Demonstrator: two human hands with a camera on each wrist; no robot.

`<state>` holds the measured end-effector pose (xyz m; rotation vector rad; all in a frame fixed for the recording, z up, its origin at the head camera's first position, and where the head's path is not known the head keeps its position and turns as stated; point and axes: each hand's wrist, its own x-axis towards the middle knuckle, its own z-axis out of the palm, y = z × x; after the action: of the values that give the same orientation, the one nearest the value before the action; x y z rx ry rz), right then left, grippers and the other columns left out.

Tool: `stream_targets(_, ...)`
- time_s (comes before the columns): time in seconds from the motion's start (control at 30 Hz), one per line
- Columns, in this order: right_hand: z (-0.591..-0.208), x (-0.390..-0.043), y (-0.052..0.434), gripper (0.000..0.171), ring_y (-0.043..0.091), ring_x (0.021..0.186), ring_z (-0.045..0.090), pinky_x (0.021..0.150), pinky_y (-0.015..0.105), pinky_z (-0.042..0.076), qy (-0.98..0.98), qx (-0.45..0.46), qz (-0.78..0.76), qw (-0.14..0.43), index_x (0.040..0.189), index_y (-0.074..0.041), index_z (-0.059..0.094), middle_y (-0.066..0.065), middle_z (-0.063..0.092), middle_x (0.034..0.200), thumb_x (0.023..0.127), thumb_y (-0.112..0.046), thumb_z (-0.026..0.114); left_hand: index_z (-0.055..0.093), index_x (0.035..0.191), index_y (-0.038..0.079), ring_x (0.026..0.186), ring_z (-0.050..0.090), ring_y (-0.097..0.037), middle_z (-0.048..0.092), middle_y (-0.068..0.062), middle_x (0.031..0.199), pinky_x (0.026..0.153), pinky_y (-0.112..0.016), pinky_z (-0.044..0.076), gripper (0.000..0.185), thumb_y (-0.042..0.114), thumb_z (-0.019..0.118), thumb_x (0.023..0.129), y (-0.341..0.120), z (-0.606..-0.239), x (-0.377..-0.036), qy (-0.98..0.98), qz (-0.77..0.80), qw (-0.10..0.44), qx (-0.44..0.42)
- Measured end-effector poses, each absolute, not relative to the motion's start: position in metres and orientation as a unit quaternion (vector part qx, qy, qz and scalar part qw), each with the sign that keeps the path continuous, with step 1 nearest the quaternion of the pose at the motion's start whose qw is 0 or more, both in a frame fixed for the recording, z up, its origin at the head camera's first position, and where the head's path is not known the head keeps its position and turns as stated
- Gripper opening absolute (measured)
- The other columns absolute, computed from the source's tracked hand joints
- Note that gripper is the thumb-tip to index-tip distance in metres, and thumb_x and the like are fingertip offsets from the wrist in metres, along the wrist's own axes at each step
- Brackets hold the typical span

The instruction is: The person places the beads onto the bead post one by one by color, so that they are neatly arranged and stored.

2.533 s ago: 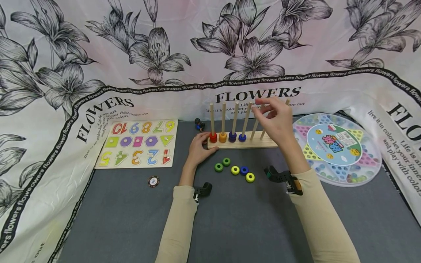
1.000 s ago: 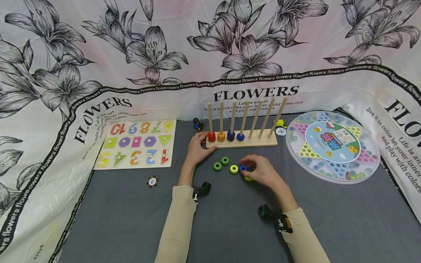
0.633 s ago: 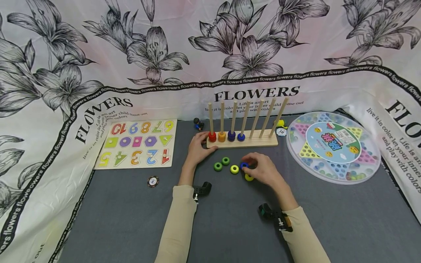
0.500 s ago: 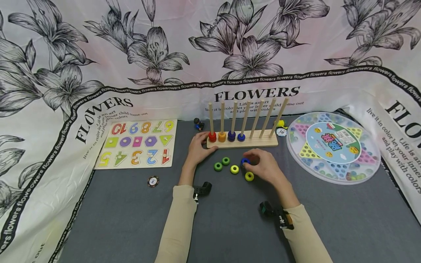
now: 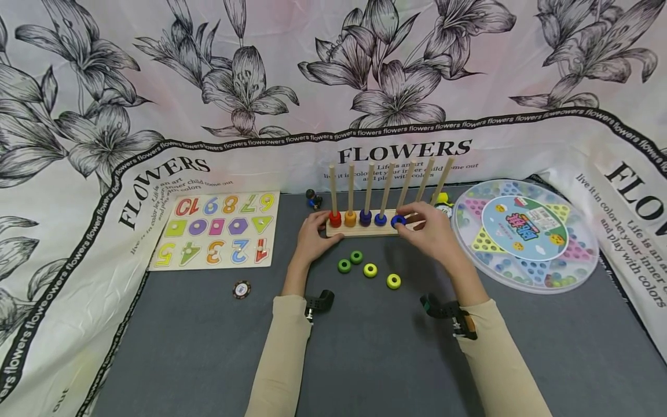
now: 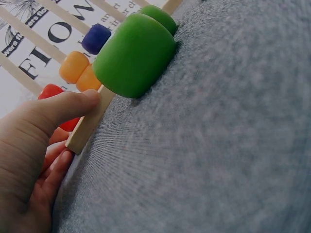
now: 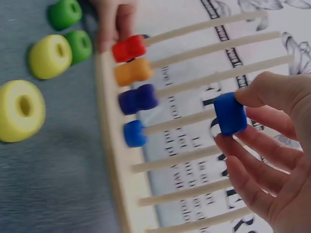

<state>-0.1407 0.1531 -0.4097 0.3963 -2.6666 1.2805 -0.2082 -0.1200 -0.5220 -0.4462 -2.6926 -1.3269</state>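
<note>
My right hand pinches a blue bead between thumb and fingertips, raised beside the pegs and not on any of them. A wooden peg stand carries red beads, orange beads, dark purple beads and one blue bead on its left four pegs; the pegs to their right hold none. At the stand's left end my left hand grips the base, thumb on the front edge. Two green beads and two yellow beads lie in front.
A number puzzle board lies to the left, with a round chip in front. Behind the stand is a small dark figure. A round marble game board lies right, beside a yellow-topped object partly hidden by my right hand.
My right hand came down from the pegs to the loose beads, took the blue one off the cloth and carried it up to the stand. My left hand stayed on the base.
</note>
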Motion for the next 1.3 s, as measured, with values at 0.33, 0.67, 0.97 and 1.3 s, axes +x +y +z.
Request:
stream_targets(0.33, -0.371, -0.158, 0.148, 0.027, 0.032, 0.089, 0.070, 0.070, 0.028, 0.058, -0.854, 0.157, 0.456, 0.196, 0.111, 0.005, 0.070, 0.019, 0.068, 0.106, 0.085, -0.001, 0.074, 0.056, 0.138, -0.001, 0.118, 0.051, -0.032, 0.051, -0.017, 0.139, 0.097, -0.038, 0.050, 0.066, 0.025, 0.082, 0.083, -0.120, -0.524, -0.209, -0.889, -0.432, 0.054, -0.145)
stream_targets(0.67, -0.333, -0.178, 0.139, 0.024, 0.023, 0.085, 0.068, 0.063, 0.010, 0.047, -0.818, 0.155, 0.472, 0.289, 0.109, 0.004, 0.072, 0.015, 0.071, 0.105, 0.086, -0.003, 0.074, 0.057, 0.137, -0.001, 0.118, 0.051, -0.031, 0.052, -0.016, 0.138, 0.097, -0.037, 0.050, 0.066, 0.025, 0.082, 0.082, -0.119, -0.525, -0.211, -0.887, -0.433, 0.054, -0.149)
stream_targets(0.97, -0.331, -0.186, 0.135, 0.024, 0.027, 0.086, 0.067, 0.063, 0.013, 0.043, -0.853, 0.139, 0.423, 0.273, 0.108, 0.005, 0.072, 0.017, 0.069, 0.107, 0.086, -0.006, 0.074, 0.057, 0.137, -0.001, 0.119, 0.051, -0.031, 0.052, -0.016, 0.139, 0.097, -0.036, 0.050, 0.066, 0.025, 0.082, 0.083, -0.118, -0.525, -0.211, -0.889, -0.430, 0.052, -0.147)
stream_targets(1.3, -0.335, -0.184, 0.134, 0.021, 0.026, 0.084, 0.066, 0.063, 0.021, 0.046, -0.852, 0.160, 0.413, 0.280, 0.106, 0.003, 0.073, 0.016, 0.070, 0.102, 0.089, -0.008, 0.071, 0.057, 0.137, -0.001, 0.118, 0.052, -0.031, 0.052, -0.016, 0.138, 0.097, -0.037, 0.050, 0.067, 0.025, 0.083, 0.082, -0.121, -0.526, -0.212, -0.888, -0.432, 0.061, -0.149)
